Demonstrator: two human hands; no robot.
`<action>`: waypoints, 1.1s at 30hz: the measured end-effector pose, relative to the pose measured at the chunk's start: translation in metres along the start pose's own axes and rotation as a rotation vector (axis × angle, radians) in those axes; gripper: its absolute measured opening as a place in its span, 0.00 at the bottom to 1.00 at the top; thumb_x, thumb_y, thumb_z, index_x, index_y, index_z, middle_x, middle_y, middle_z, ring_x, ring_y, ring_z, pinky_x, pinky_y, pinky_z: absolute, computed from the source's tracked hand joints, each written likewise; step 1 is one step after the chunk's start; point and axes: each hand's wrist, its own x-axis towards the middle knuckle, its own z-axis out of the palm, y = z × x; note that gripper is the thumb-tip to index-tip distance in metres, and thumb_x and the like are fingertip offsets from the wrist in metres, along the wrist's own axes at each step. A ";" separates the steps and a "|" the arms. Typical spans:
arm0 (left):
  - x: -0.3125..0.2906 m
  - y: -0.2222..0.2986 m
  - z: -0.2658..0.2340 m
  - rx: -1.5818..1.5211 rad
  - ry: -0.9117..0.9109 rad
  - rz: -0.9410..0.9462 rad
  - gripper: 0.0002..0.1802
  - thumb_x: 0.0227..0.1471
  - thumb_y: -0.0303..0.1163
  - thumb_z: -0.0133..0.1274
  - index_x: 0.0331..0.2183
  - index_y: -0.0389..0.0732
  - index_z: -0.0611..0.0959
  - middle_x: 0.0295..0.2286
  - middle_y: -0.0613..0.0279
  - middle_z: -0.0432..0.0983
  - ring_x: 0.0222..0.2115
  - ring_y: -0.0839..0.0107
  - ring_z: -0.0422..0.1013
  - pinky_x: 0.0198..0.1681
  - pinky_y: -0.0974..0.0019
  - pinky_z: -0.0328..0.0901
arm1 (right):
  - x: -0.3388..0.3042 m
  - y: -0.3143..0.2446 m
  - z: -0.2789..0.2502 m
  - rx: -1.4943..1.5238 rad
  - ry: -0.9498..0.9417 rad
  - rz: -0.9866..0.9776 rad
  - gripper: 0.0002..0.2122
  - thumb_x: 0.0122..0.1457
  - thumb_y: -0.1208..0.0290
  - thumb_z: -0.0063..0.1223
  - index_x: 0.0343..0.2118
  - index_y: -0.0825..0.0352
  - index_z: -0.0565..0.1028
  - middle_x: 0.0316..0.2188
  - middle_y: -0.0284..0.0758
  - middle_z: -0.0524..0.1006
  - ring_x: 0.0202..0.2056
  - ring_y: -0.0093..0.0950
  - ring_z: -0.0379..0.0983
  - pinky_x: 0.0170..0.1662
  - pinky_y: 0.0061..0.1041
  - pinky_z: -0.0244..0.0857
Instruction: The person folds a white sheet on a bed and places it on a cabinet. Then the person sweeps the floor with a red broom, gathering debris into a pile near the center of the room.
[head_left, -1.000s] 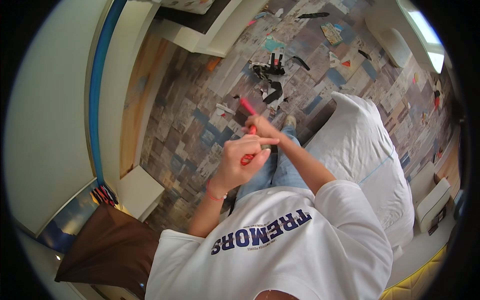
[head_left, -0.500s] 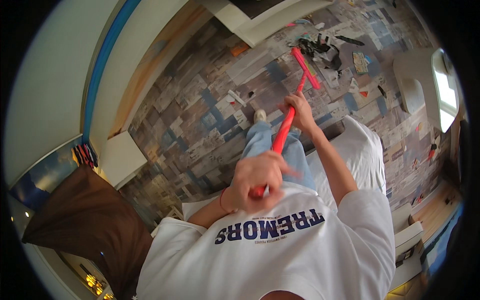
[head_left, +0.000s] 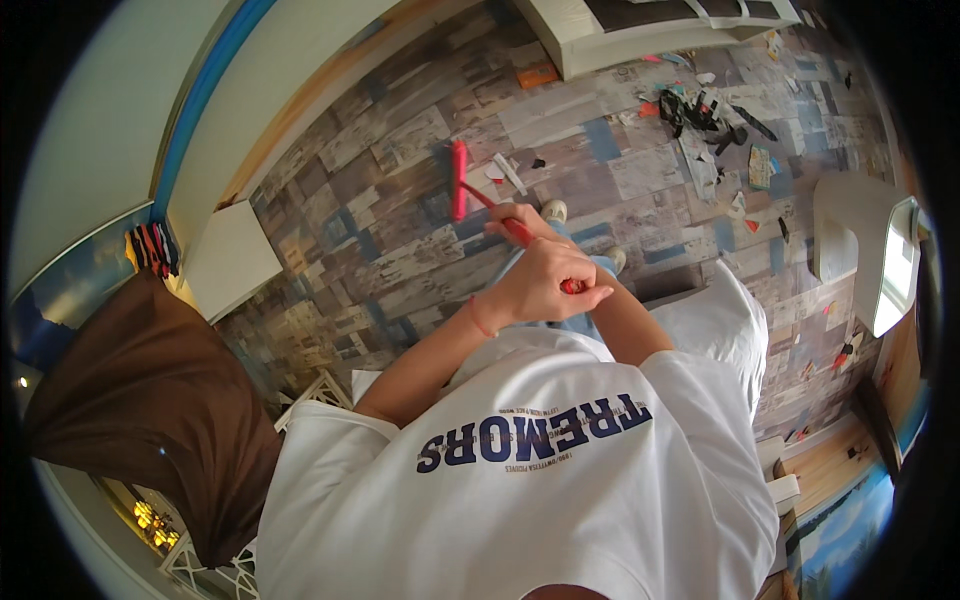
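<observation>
A red long-handled broom slants away from my body, its narrow pinkish-red head over the floor ahead and to the left. My left hand, with a thin red band at the wrist, is wrapped round the top of the handle, whose end pokes out by the thumb. Further down the handle, my right hand grips it too, its forearm passing beneath the left hand. White strips of litter and a small dark scrap lie just right of the broom head.
A pile of black scraps and paper bits litters the patterned floor at the far right. A white cabinet stands ahead, a white chair-like piece at right. To the left are a white box-like unit and a brown cloth.
The broom head has swung from the far right round to the left, past the white strips. Both hands still hold the handle; the right hand has moved left and the view has shifted.
</observation>
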 end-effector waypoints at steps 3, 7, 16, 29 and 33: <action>0.007 -0.004 -0.018 -0.076 0.003 0.020 0.16 0.42 0.29 0.62 0.14 0.41 0.71 0.13 0.63 0.64 0.16 0.64 0.61 0.21 0.64 0.55 | 0.017 0.027 -0.017 -0.141 -0.137 0.047 0.07 0.48 0.71 0.64 0.25 0.68 0.78 0.25 0.40 0.78 0.30 0.38 0.75 0.35 0.33 0.68; 0.023 0.020 -0.034 -0.271 0.074 0.152 0.14 0.42 0.27 0.61 0.14 0.41 0.72 0.14 0.65 0.66 0.17 0.65 0.63 0.24 0.64 0.57 | 0.013 0.008 -0.068 -0.383 -0.123 0.080 0.08 0.49 0.71 0.62 0.22 0.69 0.75 0.22 0.42 0.75 0.29 0.43 0.71 0.34 0.36 0.65; 0.000 0.066 -0.118 -0.113 0.198 0.286 0.25 0.45 0.33 0.61 0.10 0.45 0.63 0.10 0.67 0.56 0.11 0.66 0.57 0.17 0.65 0.52 | 0.095 -0.086 -0.011 -0.587 -0.026 0.069 0.10 0.50 0.72 0.61 0.21 0.70 0.72 0.22 0.40 0.72 0.28 0.42 0.70 0.33 0.35 0.65; -0.017 -0.048 -0.138 0.028 0.149 0.068 0.23 0.50 0.36 0.57 0.11 0.41 0.68 0.11 0.61 0.64 0.14 0.60 0.61 0.23 0.61 0.58 | 0.145 0.044 0.044 -0.547 -0.222 0.058 0.09 0.53 0.61 0.59 0.25 0.61 0.76 0.30 0.33 0.77 0.41 0.38 0.68 0.43 0.36 0.66; -0.004 -0.008 -0.109 -0.223 0.137 0.172 0.23 0.50 0.34 0.57 0.11 0.42 0.67 0.11 0.62 0.63 0.13 0.60 0.60 0.22 0.63 0.57 | 0.089 -0.007 -0.004 -0.766 -0.039 0.130 0.06 0.48 0.71 0.60 0.21 0.64 0.74 0.26 0.32 0.75 0.36 0.37 0.69 0.40 0.33 0.67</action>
